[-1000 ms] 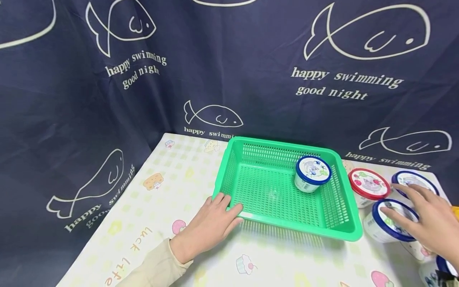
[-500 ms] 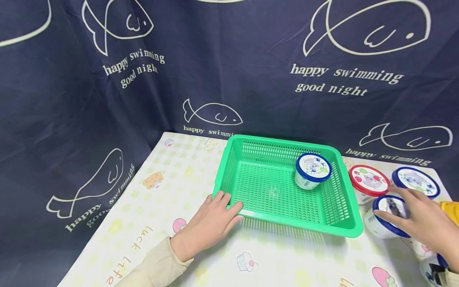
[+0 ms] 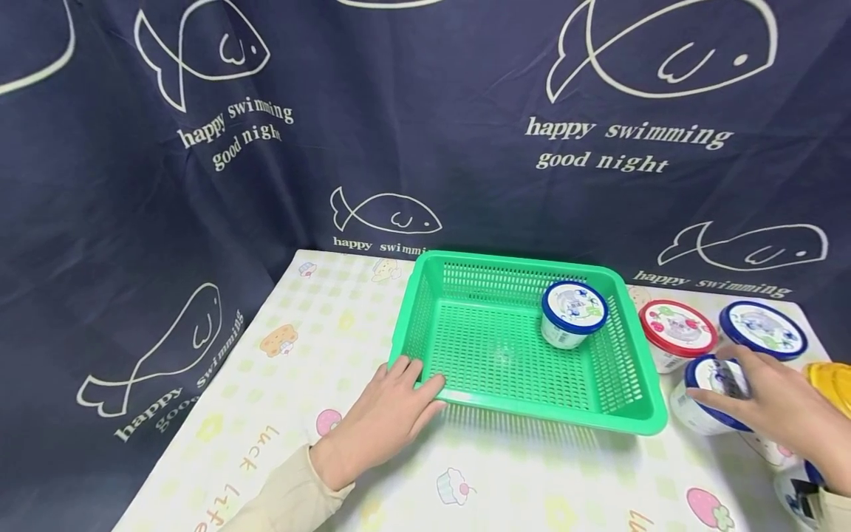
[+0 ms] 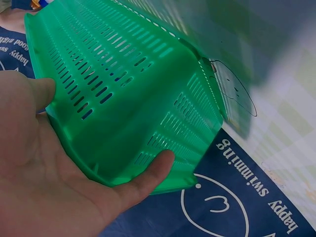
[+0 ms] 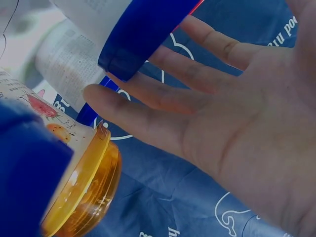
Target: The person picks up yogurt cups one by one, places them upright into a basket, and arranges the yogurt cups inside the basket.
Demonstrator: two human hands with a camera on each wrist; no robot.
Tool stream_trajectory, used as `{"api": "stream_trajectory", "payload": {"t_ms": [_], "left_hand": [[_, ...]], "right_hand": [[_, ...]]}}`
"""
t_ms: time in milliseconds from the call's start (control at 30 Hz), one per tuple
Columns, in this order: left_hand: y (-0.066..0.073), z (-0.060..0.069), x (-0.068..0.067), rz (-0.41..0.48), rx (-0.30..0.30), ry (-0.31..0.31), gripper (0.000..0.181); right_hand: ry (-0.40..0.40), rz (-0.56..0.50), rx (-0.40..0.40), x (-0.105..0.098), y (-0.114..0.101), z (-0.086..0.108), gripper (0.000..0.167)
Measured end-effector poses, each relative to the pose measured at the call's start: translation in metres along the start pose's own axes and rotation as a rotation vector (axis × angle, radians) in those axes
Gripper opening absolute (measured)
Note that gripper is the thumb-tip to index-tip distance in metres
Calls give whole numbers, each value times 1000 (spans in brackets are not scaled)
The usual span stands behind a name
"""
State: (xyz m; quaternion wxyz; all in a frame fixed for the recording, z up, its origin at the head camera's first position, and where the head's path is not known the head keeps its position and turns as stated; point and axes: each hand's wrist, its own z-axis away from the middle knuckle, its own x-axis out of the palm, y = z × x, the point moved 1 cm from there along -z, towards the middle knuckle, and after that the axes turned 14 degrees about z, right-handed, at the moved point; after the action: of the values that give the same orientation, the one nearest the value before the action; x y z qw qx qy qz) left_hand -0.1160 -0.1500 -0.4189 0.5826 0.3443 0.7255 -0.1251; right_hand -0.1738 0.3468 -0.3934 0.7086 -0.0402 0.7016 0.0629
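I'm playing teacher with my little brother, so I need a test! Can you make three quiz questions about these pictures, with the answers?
1. How many tubs are inside the green basket?
2. True or false: the red-lidded tub is inside the basket.
3. What is the left hand holding?
A) a lid
B) the basket's rim
C) the curtain

Key:
1. One, a blue-lidded tub.
2. False: the red-lidded tub is outside, beside the basket.
3. B

The basket (image 3: 532, 411) looks smooth plastic, the yellow lid (image 5: 94, 192) glossy plastic, the backdrop (image 3: 399, 111) matt cloth
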Motion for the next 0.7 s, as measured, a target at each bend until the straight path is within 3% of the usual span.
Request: {"api": "stream_trajectory", "payload": {"t_ms": [400, 700], "left_hand": [[1, 0, 1, 4, -1, 10, 20], [-1, 1, 3, 2, 10, 20, 20]], "right_hand": [[-35, -4, 28, 3, 2, -1, 99], [-26, -21, -13, -3, -2, 0, 82]]}}
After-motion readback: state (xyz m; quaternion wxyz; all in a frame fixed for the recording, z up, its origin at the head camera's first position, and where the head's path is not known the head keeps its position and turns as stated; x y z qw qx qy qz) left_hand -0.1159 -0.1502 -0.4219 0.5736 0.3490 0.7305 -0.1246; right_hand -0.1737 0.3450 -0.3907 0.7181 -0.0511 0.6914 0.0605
